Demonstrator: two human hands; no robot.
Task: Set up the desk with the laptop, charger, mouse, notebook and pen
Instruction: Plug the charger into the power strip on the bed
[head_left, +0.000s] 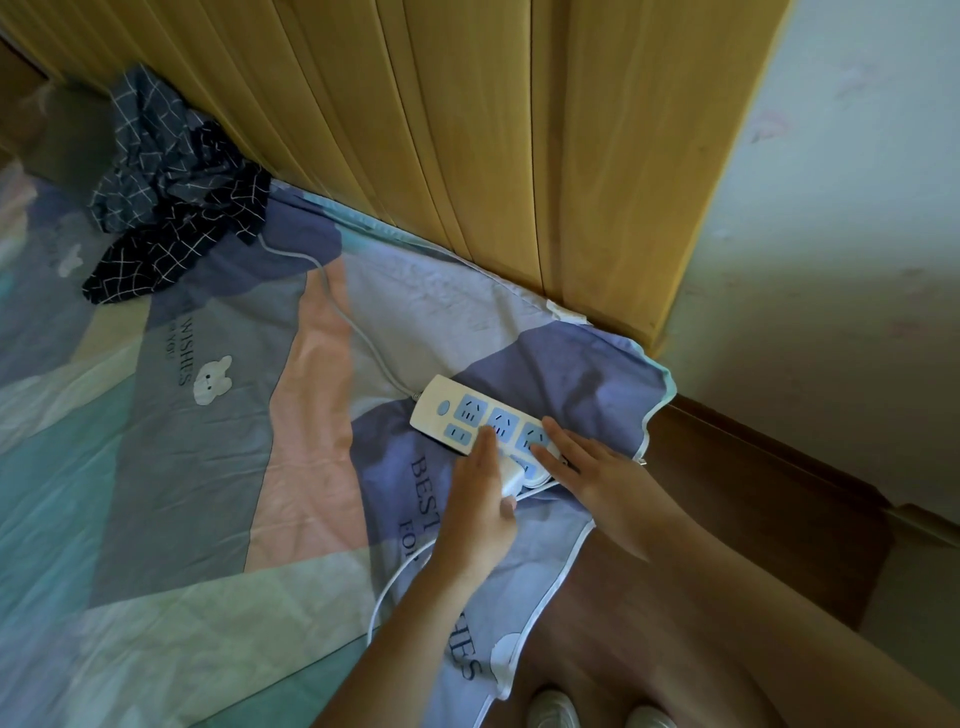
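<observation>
Charger plug (511, 480) met the power strip (488, 431) on the bed (208, 467).
Your left hand (480, 499) pinched the plug at a near-end socket, fingers clamped on it; your right hand (587, 467) pressed flat, fingers straight, steadying the strip. Laptop, mouse, notebook and pen weren't in view; most setup likely remained.

My view is dim and soft, with a bluish cast. Brightest is the wall (841, 171) at two o'clock; edges bow from wide-angle distortion, and my forearms blur at six o'clock.
</observation>
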